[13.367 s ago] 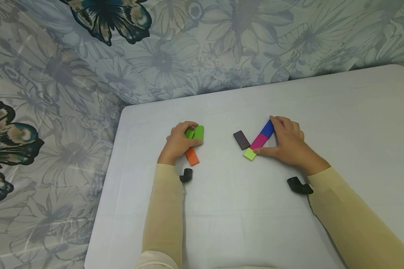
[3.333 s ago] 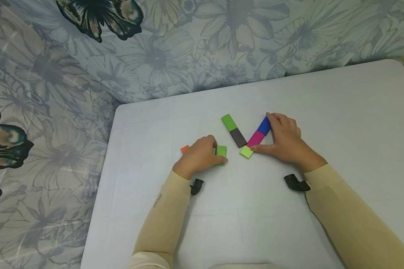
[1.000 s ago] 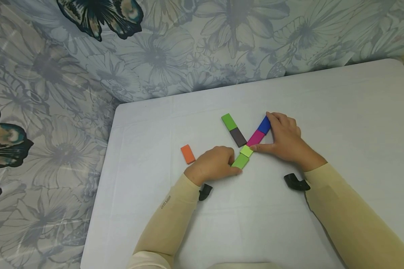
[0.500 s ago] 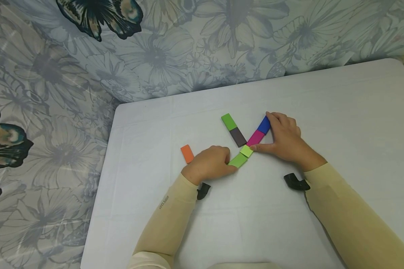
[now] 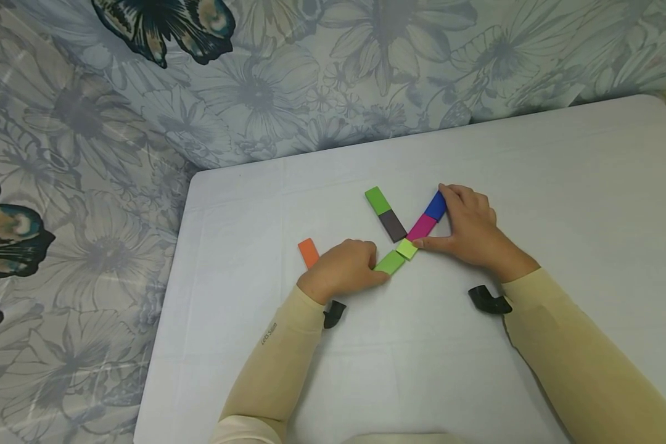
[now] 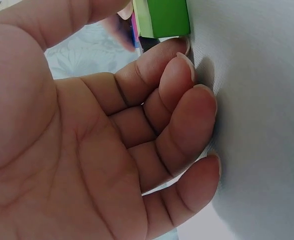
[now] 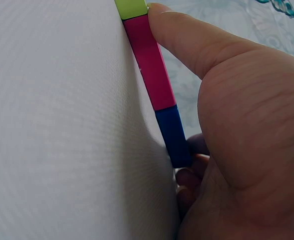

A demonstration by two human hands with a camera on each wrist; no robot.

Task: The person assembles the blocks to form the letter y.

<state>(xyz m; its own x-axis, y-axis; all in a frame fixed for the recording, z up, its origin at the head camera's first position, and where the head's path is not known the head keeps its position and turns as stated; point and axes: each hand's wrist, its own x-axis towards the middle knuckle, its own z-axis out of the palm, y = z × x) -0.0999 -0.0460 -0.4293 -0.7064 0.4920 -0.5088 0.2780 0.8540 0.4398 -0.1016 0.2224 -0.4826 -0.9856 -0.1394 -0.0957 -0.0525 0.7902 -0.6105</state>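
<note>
My left hand [image 5: 344, 268] pinches a green block [image 5: 390, 263] between thumb and index finger; in the left wrist view its other fingers curl with their tips at the tabletop. That block's upper end is right at a lime block [image 5: 407, 249], at a slightly different angle. The lime block continues into a magenta block [image 5: 422, 228] and a blue block [image 5: 435, 206], forming a slanted row. My right hand [image 5: 472, 231] holds this row, thumb at the lime block and fingers round the blue end. A dark grey block [image 5: 392, 226] and another green block [image 5: 377, 200] form a second arm.
An orange block [image 5: 308, 253] lies by the left wrist, partly covered by the hand. The white table [image 5: 577, 203] meets a floral-patterned cloth [image 5: 394, 61] along its back and left edges. Black wrist pieces [image 5: 488, 300] show below both hands.
Earlier, one green block joined the dark grey one. My left hand then brought the other green block to the lime end, and has since slid it slightly left and turned it. Right hand stays.
</note>
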